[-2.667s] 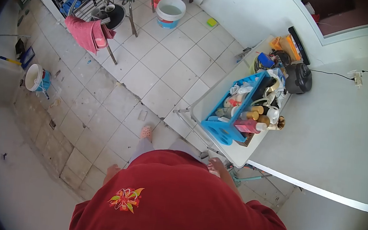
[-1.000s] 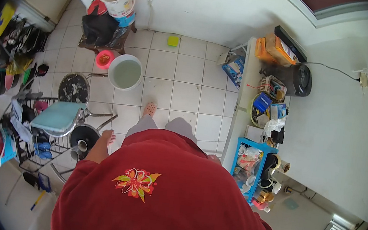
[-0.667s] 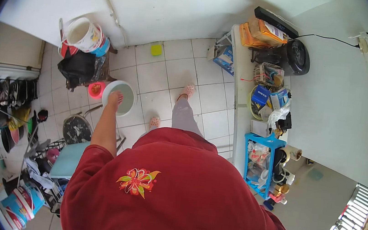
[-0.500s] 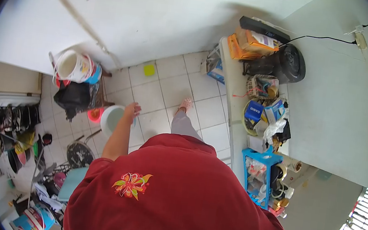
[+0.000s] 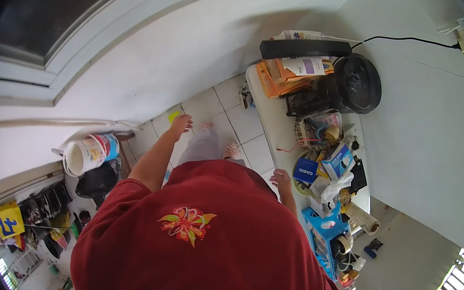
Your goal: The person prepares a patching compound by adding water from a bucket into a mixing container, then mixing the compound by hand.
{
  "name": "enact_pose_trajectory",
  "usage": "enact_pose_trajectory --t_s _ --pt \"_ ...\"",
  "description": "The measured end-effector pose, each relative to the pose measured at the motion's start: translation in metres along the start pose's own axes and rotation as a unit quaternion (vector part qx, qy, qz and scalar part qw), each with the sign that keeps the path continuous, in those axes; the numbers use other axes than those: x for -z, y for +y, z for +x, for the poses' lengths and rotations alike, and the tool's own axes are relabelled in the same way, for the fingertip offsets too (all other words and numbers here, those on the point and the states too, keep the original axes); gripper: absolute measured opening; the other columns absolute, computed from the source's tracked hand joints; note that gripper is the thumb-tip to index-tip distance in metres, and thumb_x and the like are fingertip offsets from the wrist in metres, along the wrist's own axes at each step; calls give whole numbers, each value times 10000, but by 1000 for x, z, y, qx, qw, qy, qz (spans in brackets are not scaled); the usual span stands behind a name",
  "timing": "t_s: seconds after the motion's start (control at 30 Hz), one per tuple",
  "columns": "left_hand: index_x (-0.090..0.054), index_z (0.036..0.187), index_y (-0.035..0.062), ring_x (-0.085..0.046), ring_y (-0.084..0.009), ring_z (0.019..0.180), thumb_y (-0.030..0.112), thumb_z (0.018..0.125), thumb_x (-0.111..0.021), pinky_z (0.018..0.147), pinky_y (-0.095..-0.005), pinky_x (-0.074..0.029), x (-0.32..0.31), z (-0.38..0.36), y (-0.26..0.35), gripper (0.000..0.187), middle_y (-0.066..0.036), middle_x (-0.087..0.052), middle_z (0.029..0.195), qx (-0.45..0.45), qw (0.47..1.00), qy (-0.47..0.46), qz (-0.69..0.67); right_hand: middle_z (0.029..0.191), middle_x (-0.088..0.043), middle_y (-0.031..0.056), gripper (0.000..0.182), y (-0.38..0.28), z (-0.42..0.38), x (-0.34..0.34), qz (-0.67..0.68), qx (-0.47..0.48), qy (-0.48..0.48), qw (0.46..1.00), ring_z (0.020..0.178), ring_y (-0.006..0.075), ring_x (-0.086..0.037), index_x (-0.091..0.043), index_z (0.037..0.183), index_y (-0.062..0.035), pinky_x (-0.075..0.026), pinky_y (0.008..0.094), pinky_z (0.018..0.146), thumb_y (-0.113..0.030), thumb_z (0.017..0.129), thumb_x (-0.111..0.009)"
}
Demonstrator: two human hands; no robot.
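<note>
My left hand (image 5: pixel 183 123) hangs over the tiled floor, fingers loosely bent and nothing visible in them. Just beyond it in the picture, a yellow-green square (image 5: pixel 173 116) lies on the floor, partly covered by the hand. My right hand (image 5: pixel 281 180) is beside the edge of a long white table (image 5: pixel 265 100), its fingers loose and apart. Nearest to it on the table is a round container heaped with things, among them a blue Casio box (image 5: pixel 305 170). My feet, in pink patterned clogs (image 5: pixel 232 150), are on the tiles below.
On the table stand orange envelopes (image 5: pixel 275 79), a long black device (image 5: pixel 304 49), a black fan (image 5: pixel 357 84) and a blue rack (image 5: pixel 323 226). Left, a white bucket (image 5: pixel 81 156) sits by a black bag (image 5: pixel 95 183). A white wall with a window (image 5: pixel 70 3) is ahead.
My view has turned and moved forward along the table. My right hand has come into sight by the table edge. The pale basin beside my left hand is now hidden.
</note>
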State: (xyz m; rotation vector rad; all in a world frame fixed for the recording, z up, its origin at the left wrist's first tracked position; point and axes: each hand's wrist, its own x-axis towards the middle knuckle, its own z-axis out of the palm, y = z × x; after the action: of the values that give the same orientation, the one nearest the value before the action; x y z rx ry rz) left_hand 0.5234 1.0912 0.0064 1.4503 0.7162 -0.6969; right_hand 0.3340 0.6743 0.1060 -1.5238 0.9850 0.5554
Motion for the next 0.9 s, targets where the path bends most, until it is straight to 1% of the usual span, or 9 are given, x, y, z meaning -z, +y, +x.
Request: enact_pose_trajectory --t_s 0.13,0.23,0.27,0.4,0.47,0.67,0.77,0.87,0.9 --pt "-574 917 60 -557 -155 503 266 834 -560 481 -283 -449 -31 78 65 222 -81 -615 743 -21 990 -103 90 766 -621 93 245 52 21 10 54 -95 84 990 658 158 -617 -578 1006 -85 -478 270 558 -233 815 -616" --pt "-581 881 82 -585 -152 542 267 837 -563 485 -284 -453 -71 136 102 191 -61 -619 730 15 987 -142 73 782 -600 71 241 91 8 13 145 -176 154 961 660 177 -605 -555 990 -105 -470 340 597 -254 806 -600" --pt "-572 963 105 -604 -172 658 272 825 -601 591 -313 -482 -79 158 111 218 -67 -616 836 43 982 -163 83 790 -590 57 239 97 2 11 162 -216 183 945 670 180 -603 -542 985 -114 -466 364 615 -265 806 -591" --pt "-573 950 130 -616 -162 733 284 816 -617 626 -326 -463 -124 229 158 209 -35 -620 837 68 968 -186 151 917 -589 121 333 91 -9 -34 416 -219 372 800 783 237 -603 -500 1096 -92 -476 387 668 -261 816 -562" --pt "-572 948 137 -604 -144 729 287 810 -622 613 -312 -449 -144 264 176 210 -20 -622 829 64 954 -191 222 1035 -549 170 377 75 7 -64 483 -207 359 771 953 292 -552 -469 1163 -67 -467 443 819 -254 844 -541" --pt "-587 982 122 -566 -146 808 311 831 -575 710 -346 -442 -212 338 199 242 -20 -618 903 48 938 -230 254 1199 -472 203 489 14 77 -135 521 -192 223 801 1066 343 -511 -399 1268 -48 -429 489 923 -365 911 -506" --pt "-585 1025 117 -553 -160 903 343 845 -565 792 -342 -431 -250 383 176 289 -24 -603 989 150 937 -280 146 1372 -360 205 675 -11 109 -136 607 -161 240 740 1253 353 -382 -260 1380 -62 -315 511 1035 -517 915 -437" --pt "-575 1125 117 -543 -164 991 384 898 -505 865 -347 -408 -281 426 143 357 -24 -590 1103 65 867 -445 214 1395 -351 179 743 -24 143 -128 653 -153 319 669 1287 335 -354 -243 1393 -53 -295 505 1049 -582 898 -406" --pt "-555 1159 102 -530 -174 1031 410 906 -485 897 -355 -390 -291 422 143 405 -34 -575 1144 108 860 -474 155 1402 -344 167 794 -27 152 -121 668 -153 328 650 1286 325 -358 -225 1397 -66 -287 506 1047 -634 870 -397"
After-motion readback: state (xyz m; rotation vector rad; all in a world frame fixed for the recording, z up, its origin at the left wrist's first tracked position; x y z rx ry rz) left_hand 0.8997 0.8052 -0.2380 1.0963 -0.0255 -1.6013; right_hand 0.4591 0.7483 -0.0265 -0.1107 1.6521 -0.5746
